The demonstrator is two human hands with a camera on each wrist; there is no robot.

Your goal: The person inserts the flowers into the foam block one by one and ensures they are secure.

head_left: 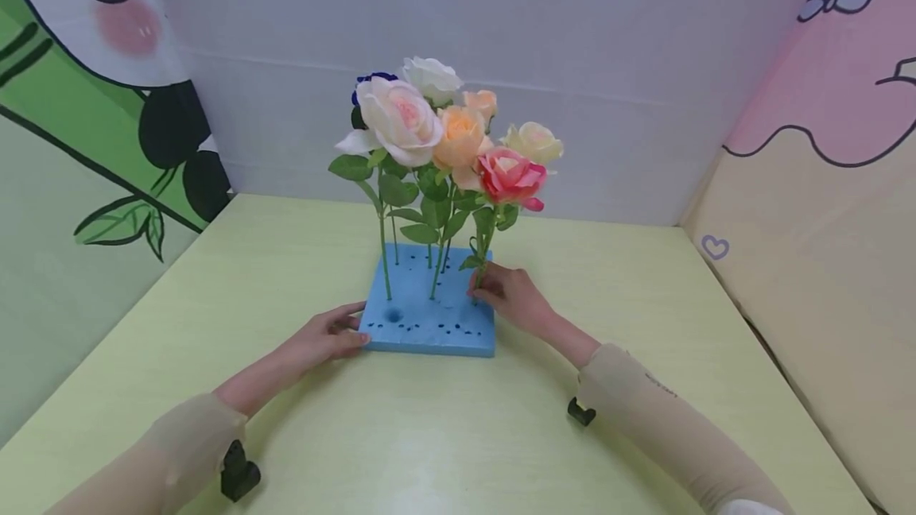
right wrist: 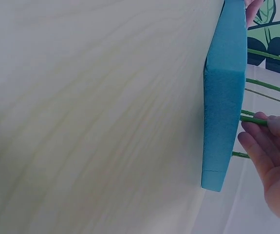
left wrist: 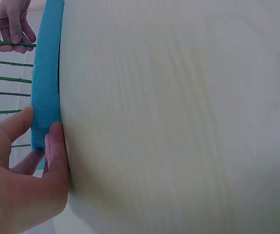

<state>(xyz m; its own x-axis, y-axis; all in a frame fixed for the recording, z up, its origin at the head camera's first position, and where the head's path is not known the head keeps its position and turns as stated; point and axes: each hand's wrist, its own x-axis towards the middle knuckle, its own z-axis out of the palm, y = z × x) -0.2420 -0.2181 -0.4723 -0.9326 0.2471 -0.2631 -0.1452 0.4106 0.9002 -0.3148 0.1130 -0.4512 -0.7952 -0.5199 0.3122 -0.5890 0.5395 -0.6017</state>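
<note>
One pink rose stands upright, stem pinched by right hand.

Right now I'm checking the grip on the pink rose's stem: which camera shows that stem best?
The head view: the stem runs from bloom to foam block, pinched by the right hand. The right wrist view shows a short piece by the fingers; the left wrist view shows it small and distant.
</note>
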